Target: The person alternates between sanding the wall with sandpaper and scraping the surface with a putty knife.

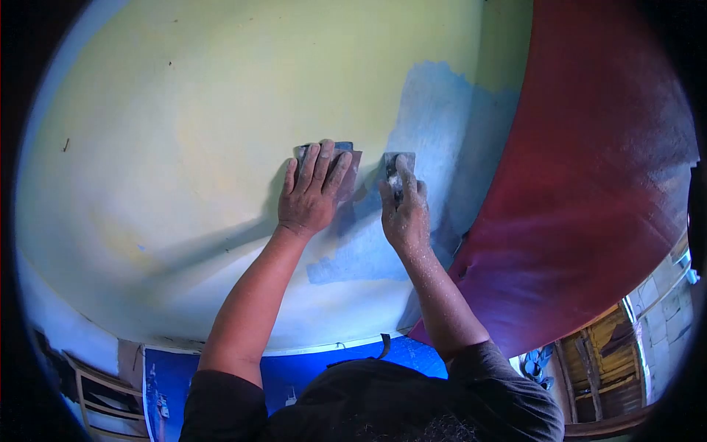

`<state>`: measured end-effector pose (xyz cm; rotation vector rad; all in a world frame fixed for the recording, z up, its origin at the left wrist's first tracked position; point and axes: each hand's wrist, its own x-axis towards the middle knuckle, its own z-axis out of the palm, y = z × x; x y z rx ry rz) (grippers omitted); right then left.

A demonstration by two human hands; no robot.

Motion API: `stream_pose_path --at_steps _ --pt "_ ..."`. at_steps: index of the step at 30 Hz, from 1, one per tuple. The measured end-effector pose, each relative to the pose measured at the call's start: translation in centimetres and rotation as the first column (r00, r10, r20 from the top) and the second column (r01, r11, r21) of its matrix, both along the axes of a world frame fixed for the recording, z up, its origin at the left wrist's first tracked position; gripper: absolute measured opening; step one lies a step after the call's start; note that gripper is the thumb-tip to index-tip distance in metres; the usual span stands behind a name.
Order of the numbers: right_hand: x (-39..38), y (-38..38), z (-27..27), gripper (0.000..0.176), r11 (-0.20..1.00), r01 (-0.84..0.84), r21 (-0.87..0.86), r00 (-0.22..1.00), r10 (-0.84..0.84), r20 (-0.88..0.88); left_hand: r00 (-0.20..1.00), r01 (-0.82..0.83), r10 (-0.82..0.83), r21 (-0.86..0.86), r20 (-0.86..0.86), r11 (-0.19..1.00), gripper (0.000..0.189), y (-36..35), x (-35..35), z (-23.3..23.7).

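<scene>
Right grip is clasping a scraper, its blade pointing up along the wall at the blue patch. Left grip, just beside it, is pressing open-palmed on a brownish sheet.

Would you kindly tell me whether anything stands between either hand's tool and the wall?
Nothing visible does. The left hand presses a flat sheet and the right hand a scraper straight against the wall; the red curtain hangs clear to the right.
</scene>
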<state>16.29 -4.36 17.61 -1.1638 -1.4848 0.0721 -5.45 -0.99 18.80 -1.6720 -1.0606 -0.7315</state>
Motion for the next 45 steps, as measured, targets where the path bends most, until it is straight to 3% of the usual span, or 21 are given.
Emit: stream_pose_path --at_steps 1,9,14,17,20,25,29,38,41,45 --pt "-0.2 -0.4 0.1 0.061 0.999 0.0 -0.04 1.0 0.0 -0.01 1.0 -0.001 0.001 0.007 0.004 1.0 0.064 0.1 0.0 0.0" --pt "0.1 0.8 3.3 0.054 0.986 -0.08 0.145 0.994 0.091 -0.068 1.0 0.028 -0.028 -0.026 -0.001 0.999 0.069 0.4 -0.2 -0.4" --pt "-0.2 0.7 1.6 0.052 0.99 -0.085 0.109 0.992 0.095 -0.085 0.999 0.048 -0.047 -0.034 0.01 0.998 0.07 0.6 -0.4 -0.8" --pt "-0.5 1.4 1.9 0.052 0.975 -0.063 0.215 0.993 0.083 -0.088 0.999 0.042 -0.042 -0.028 0.011 0.999 0.07 0.5 -0.4 -1.0" --pt "-0.7 1.0 3.6 0.052 0.985 -0.077 0.154 0.981 0.103 -0.164 0.999 0.034 -0.034 -0.025 0.006 0.999 0.068 0.5 -0.4 -1.0" --pt "-0.4 1.0 2.0 0.052 0.992 -0.078 0.101 0.988 0.091 -0.123 1.0 0.025 -0.024 -0.027 0.019 0.999 0.061 0.5 -0.3 -1.1" --pt "-0.5 1.6 3.0 0.052 0.971 -0.046 0.233 0.993 0.069 -0.091 1.0 0.008 -0.008 -0.023 0.0 1.0 0.063 0.3 -0.4 -1.3" --pt "-1.0 0.7 2.6 0.053 0.991 -0.026 0.129 0.996 0.036 -0.079 1.0 0.022 -0.022 -0.01 0.005 1.0 0.062 0.6 -0.4 -1.3" --pt "-0.8 1.3 4.0 0.049 0.971 -0.01 0.24 0.996 0.031 -0.085 1.0 -0.002 0.002 0.009 -0.003 1.0 0.058 0.6 -0.4 -1.4" --pt "-1.1 1.0 3.3 0.046 0.975 -0.016 0.223 0.992 0.042 -0.115 1.0 0.011 -0.011 0.001 -0.004 1.0 0.058 0.8 -0.5 -1.6"
